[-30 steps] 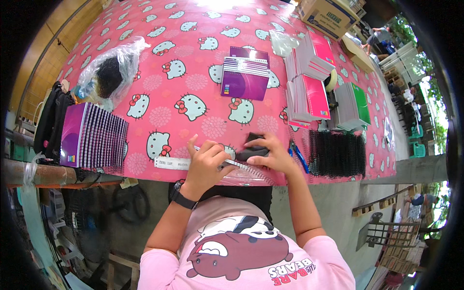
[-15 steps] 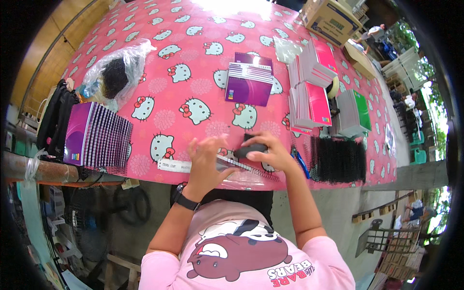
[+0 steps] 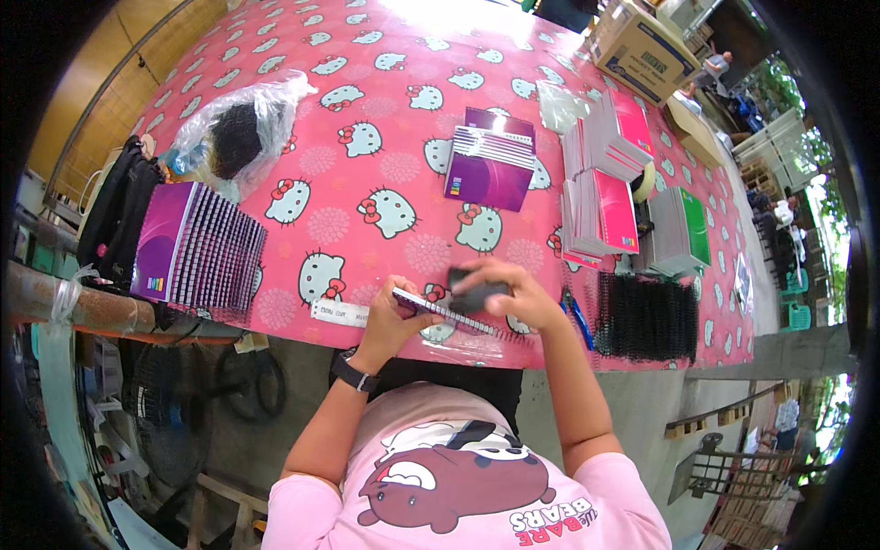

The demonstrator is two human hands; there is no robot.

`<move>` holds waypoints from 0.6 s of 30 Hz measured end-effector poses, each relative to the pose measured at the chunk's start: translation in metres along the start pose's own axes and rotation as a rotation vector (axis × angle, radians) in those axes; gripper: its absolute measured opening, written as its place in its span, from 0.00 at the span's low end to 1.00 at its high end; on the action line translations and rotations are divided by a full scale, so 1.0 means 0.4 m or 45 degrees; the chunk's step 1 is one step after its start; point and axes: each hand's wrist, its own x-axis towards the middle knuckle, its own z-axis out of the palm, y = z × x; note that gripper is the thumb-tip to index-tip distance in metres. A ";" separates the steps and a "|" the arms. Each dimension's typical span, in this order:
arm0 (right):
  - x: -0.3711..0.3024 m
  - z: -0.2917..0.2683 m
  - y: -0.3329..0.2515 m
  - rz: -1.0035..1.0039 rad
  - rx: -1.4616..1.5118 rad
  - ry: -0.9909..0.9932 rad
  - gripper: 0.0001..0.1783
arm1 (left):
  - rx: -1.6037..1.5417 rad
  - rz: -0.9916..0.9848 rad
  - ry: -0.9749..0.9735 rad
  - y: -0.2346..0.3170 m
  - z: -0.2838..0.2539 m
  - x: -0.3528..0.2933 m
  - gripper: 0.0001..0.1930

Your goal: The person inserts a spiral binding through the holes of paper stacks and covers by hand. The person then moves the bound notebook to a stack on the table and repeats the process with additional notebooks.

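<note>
Two hands work at the near edge of a table [image 3: 385, 119] covered in a pink cartoon-cat cloth. The left hand [image 3: 392, 312] is closed around the near end of a spiral-bound notebook [image 3: 440, 312], pinching it by the corner beside the wire coil. The right hand [image 3: 513, 291] presses down on a dark, block-shaped tool [image 3: 475, 295], fingers curled over its top; the tool sits on the notebook's binding edge. The notebook lies flat at the table edge, directly in front of the person, between both hands.

Judged from this layout, the step in hand is closing or seating the wire binding on one notebook. The next move calls for steady downward pressure along the coil while the left hand keeps the pages square; a slip could leave the loops misaligned.

Surrounding stock:
- A row of purple notebooks [image 3: 197, 247] stands on edge at the left, just beside a black bag [image 3: 115, 220] at the table's left rim.
- A clear plastic bag [image 3: 234, 133] holding dark material lies farther back on the left.
- A small stack of purple notebooks [image 3: 490, 160] sits mid-table.
- Stacks of pink-covered notebooks [image 3: 605, 192] and a green-covered stack [image 3: 683, 229] stand at the right.
- A bundle of black binding coils [image 3: 646, 316] lies near the right hand, with a blue-handled tool [image 3: 576, 316] between them.
- A cardboard box [image 3: 642, 46] rests at the far right corner.
</note>
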 end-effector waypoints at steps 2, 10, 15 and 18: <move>0.010 0.027 0.003 0.023 -0.056 -0.001 0.31 | 0.019 -0.041 -0.010 0.013 0.002 -0.002 0.24; 0.033 0.045 -0.021 0.132 -0.307 0.039 0.25 | 0.090 -0.051 0.008 0.013 -0.005 0.000 0.24; 0.047 0.057 -0.012 0.065 -0.308 -0.007 0.26 | 0.225 0.119 0.054 -0.030 -0.015 -0.004 0.26; 0.048 0.032 0.026 0.159 -0.687 0.277 0.28 | 0.148 0.025 0.035 -0.018 -0.004 -0.002 0.26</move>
